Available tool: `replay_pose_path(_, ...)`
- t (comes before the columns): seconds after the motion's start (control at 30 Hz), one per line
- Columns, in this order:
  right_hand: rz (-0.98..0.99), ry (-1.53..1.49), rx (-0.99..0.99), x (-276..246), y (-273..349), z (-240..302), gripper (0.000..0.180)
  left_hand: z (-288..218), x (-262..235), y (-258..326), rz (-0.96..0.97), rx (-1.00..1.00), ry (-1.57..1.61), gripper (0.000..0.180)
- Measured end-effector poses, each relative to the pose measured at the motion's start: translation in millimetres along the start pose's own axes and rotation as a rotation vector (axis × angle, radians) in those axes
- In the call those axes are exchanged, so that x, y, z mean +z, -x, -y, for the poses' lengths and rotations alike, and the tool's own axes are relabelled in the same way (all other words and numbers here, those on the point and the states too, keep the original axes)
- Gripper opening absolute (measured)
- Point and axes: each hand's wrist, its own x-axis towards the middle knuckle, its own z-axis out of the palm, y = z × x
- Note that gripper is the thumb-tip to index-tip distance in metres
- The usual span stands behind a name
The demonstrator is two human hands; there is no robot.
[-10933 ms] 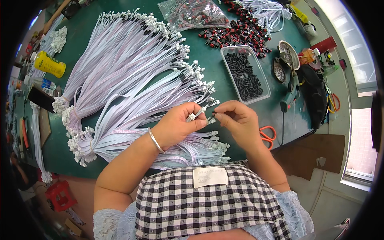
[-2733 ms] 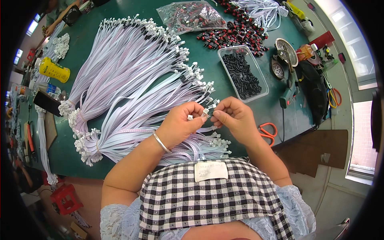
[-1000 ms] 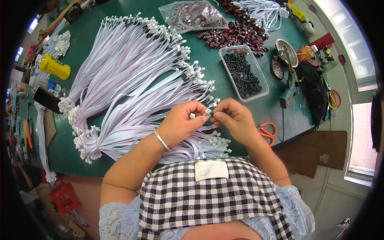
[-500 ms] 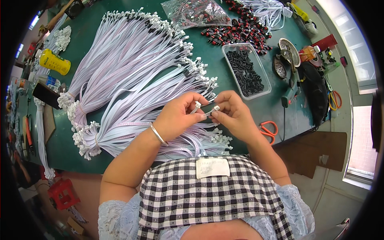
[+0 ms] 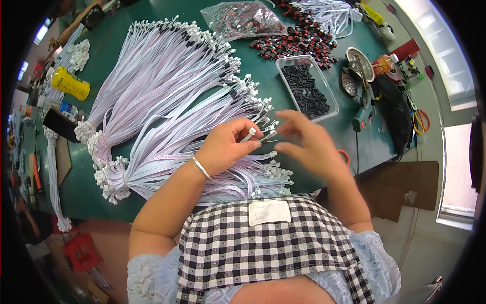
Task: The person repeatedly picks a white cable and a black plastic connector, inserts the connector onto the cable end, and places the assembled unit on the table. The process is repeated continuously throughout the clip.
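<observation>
- Over the green bench (image 5: 283,91): left hand (image 5: 225,147) still pinches a ribbon cable's white connector (image 5: 251,133).
- Right hand (image 5: 309,147) has let go, fingers now spread, holding nothing: fitting apparently finished.

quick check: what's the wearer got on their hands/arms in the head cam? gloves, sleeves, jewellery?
No gloves: both the left hand and the right hand are bare. A thin silver bangle circles the left wrist; the right wrist shows nothing worn. Forearms are uncovered up to short pale blue lace sleeves at the shoulders. A black-and-white checked apron with a small white patch covers the front.
</observation>
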Motion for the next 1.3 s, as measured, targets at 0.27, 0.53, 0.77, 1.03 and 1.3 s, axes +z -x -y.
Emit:
replay_pose_path(0.27,0.691,-0.379,-0.845,-43,57,87,0.032,12,-3,-1,0.005,0.082,-0.027,0.019)
replay_pose_path(0.53,-0.118,-0.540,-0.463,-15,118,116,0.017,14,2,-7,-0.016,0.149,-0.118,0.017)
replay_pose_path(0.77,0.068,-1.207,-0.653,45,125,157,0.030,12,8,-5,-0.048,0.196,-0.161,0.014)
replay_pose_path(1.03,0.136,-1.476,-0.549,44,130,184,0.026,9,6,-10,-0.030,0.384,-0.464,0.015)
replay_pose_path(1.3,0.797,-1.352,-0.557,33,150,130,0.036,23,1,-17,-0.064,0.429,-0.463,0.016)
